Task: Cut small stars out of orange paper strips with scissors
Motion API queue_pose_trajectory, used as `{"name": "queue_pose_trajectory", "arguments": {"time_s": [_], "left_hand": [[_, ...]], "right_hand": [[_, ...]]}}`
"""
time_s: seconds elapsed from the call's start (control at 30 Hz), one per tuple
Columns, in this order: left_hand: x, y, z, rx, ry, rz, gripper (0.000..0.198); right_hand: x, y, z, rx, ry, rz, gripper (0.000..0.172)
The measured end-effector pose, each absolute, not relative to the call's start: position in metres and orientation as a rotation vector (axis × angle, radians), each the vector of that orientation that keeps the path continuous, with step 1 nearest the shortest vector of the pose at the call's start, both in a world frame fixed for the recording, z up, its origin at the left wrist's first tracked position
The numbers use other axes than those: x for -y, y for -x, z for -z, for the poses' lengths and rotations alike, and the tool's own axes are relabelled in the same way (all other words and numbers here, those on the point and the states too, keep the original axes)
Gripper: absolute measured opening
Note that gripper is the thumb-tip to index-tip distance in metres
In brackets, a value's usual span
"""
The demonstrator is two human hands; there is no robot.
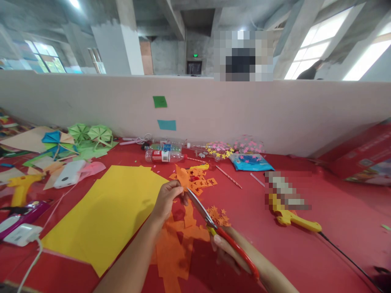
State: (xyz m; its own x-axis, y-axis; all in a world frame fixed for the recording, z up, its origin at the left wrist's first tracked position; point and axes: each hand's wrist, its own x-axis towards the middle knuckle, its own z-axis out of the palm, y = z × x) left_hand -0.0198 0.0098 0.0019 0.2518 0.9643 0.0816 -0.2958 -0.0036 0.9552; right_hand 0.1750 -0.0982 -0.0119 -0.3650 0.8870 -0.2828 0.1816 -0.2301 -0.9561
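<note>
My left hand (168,199) pinches a small piece of orange paper (182,178) between thumb and fingers. In my right hand (227,246) is a pair of scissors (200,207) with red handles, the blade tips close to the paper at my left fingertips. Whether the blades touch the paper I cannot tell. Beneath and between my hands lie larger orange sheets and scraps (174,252). A pile of small orange stars (218,215) sits just beyond the scissors. Orange strips with star-shaped holes (205,182) lie behind my left hand.
Yellow sheets (106,215) cover the red table left of my arm. Plastic bottles (161,156) lie along the low white partition (195,106). A yellow glue gun (295,219) with a black cord is at right, another yellow glue gun (23,187) at far left. Folded paper umbrellas (100,133) stand back left.
</note>
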Motion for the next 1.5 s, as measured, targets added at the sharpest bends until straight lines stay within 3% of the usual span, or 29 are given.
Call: {"name": "queue_pose_trajectory", "arguments": {"time_s": [1.5], "left_hand": [[-0.0133, 0.0244, -0.0031, -0.769, -1.164, -1.133, 0.017]], "right_hand": [[0.0992, -0.1768, 0.0168, 1.433, 1.355, -1.636, 0.051]]}}
